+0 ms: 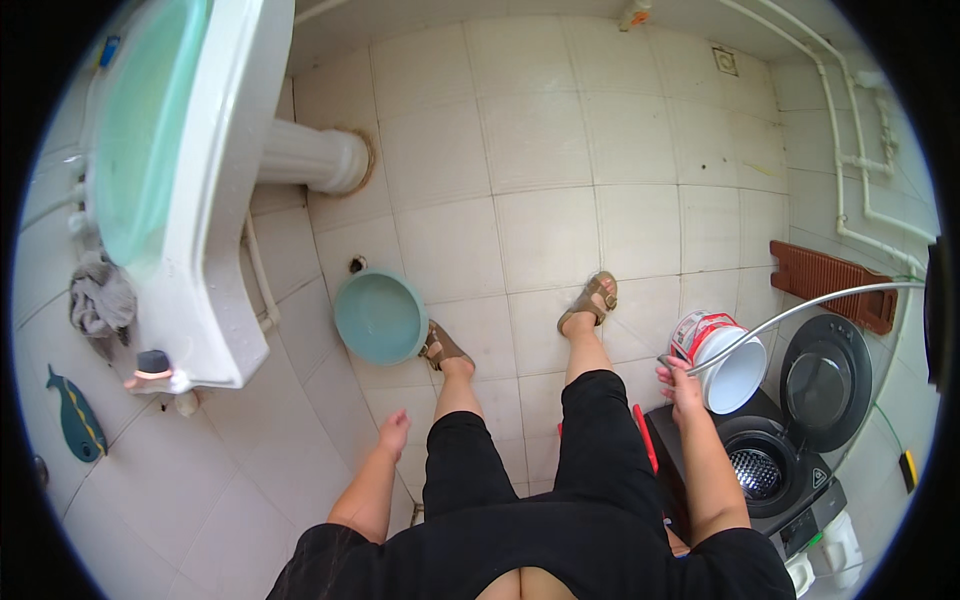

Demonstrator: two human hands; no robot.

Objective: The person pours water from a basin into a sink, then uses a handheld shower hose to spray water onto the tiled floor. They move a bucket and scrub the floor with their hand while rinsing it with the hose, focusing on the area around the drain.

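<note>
My right hand (pixel 683 390) is closed around the end of a pale grey hose (pixel 815 297), which arcs over from the right wall. A thin, faint line, perhaps water, slants across the floor from the hose end toward my right foot. Just beside that hand stands a white bucket (pixel 735 375) with a red-patterned outside. My left hand (pixel 395 432) hangs beside my left knee, holding nothing, its fingers loosely extended. Ahead of it, a blue-green basin (pixel 380 317) rests on the floor next to my left sandal (pixel 445 347).
A small dark washing machine (pixel 757 470) with its lid (pixel 825 380) raised stands at my right. Behind the bucket, a brown washboard (pixel 832 285) leans by the wall. A white pedestal sink (pixel 215 300) juts out at left, with a grey cloth (pixel 100 297) on its edge.
</note>
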